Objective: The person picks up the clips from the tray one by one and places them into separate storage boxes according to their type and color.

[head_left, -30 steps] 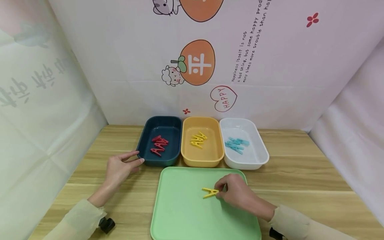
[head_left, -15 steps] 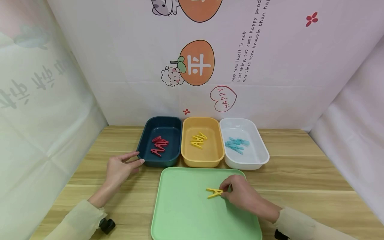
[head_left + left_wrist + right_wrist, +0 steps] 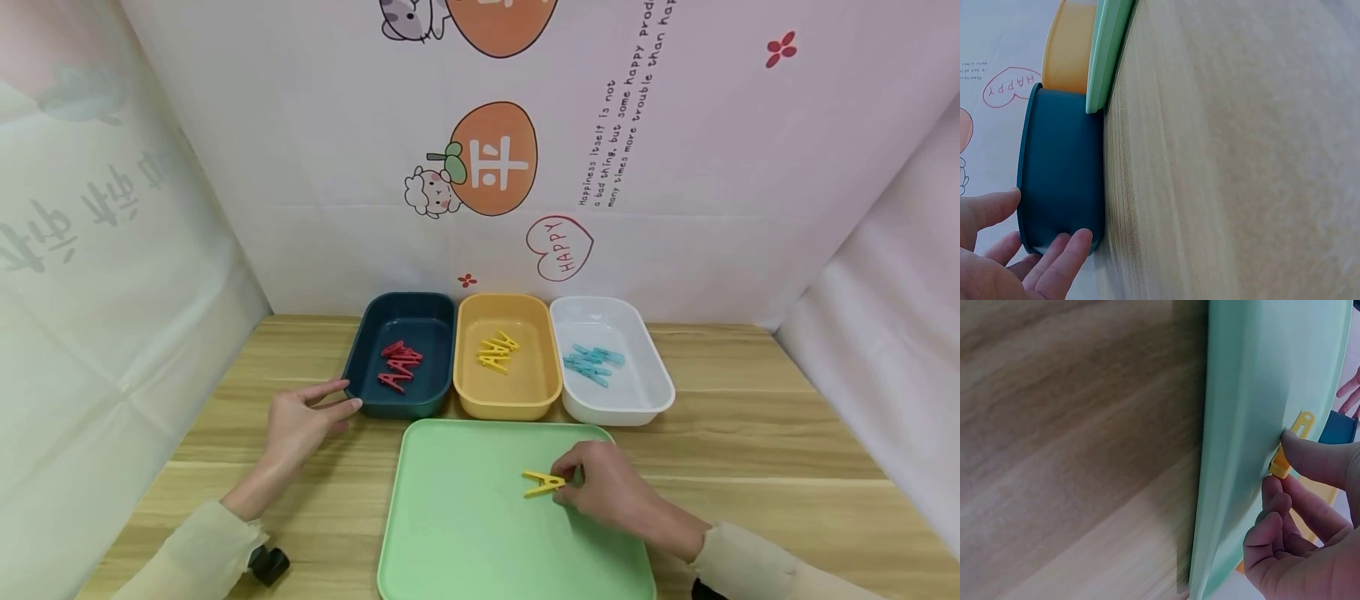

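A yellow clothespin (image 3: 543, 483) is pinched between the thumb and fingers of my right hand (image 3: 611, 492), over the right part of the green tray (image 3: 465, 525). In the right wrist view, the thumb presses one side of the clothespin (image 3: 1300, 428). My left hand (image 3: 303, 423) touches the near left corner of the dark blue bin (image 3: 401, 407) with fairly straight fingers. Its thumb (image 3: 997, 206) meets the rim in the left wrist view, while its fingertips lie along the wall.
Red clothespins (image 3: 400, 364) lie in the blue bin. Yellow ones (image 3: 498, 350) lie in the yellow bin (image 3: 507, 408), and light blue ones (image 3: 592, 362) in the white bin (image 3: 637, 400). A printed cloth (image 3: 337, 167) hangs behind the wooden table (image 3: 720, 417).
My right hand has shifted slightly to the right over the tray, carrying the yellow clothespin with it. My left hand keeps its place at the blue bin.
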{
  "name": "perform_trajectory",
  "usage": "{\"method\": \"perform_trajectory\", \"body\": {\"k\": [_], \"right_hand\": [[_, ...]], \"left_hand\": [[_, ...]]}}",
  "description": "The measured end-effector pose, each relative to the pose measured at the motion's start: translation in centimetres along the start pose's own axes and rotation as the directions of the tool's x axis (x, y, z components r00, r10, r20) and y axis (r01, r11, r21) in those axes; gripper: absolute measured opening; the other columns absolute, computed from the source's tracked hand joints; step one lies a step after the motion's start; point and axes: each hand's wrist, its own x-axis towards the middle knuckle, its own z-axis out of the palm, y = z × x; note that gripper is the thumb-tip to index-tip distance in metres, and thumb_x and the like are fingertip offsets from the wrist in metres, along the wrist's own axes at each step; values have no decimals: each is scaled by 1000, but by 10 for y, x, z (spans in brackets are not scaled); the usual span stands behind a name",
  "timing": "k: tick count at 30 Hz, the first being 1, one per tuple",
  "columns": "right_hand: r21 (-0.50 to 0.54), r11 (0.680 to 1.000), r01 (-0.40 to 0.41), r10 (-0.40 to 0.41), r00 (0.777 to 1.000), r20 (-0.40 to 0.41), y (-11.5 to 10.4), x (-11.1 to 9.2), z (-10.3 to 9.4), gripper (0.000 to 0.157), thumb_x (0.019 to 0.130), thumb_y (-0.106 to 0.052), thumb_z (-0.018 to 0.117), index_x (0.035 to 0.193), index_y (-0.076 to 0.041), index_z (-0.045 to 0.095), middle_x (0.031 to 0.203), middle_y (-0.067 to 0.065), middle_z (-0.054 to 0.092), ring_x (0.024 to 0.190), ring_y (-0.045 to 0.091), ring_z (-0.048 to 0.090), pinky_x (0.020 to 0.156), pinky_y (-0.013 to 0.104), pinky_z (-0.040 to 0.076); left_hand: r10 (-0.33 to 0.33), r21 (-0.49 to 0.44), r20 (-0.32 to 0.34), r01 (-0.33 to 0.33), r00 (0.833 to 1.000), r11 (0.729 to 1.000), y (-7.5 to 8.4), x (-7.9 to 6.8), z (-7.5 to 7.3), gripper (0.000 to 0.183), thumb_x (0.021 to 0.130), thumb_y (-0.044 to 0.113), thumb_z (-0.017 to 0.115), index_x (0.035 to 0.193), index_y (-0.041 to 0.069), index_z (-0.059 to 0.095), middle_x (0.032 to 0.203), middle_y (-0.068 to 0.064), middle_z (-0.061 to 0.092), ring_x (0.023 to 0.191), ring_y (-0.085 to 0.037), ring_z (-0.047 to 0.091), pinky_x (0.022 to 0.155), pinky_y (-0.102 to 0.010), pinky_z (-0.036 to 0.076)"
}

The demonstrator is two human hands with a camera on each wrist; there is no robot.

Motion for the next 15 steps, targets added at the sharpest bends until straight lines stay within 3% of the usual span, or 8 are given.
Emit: {"method": "perform_trajectory", "body": {"k": [9,15], "right_hand": [[1,999,-45,45,999,23,-1,0,2,18,77,-2,92,89,-13,83,78,-10,65,70,7,54,59,24,48],[21,999,-38,38,999,-4,-1,-1,3,17,79,-4,92,89,-14,84,79,-11,66,69,8,53,58,24,47]], "left_hand": [[-1,-7,-1,1,1000,1000,-1,1,-1,58,92,20,86,140,-2,66,157,-24,47,95,-34,77,81,-35,64],[3,-8,-6,-3,1000,1000,-1,1,-1,56,92,19,86,140,-2,66,157,-24,48,95,-34,77,81,-36,64]]}}
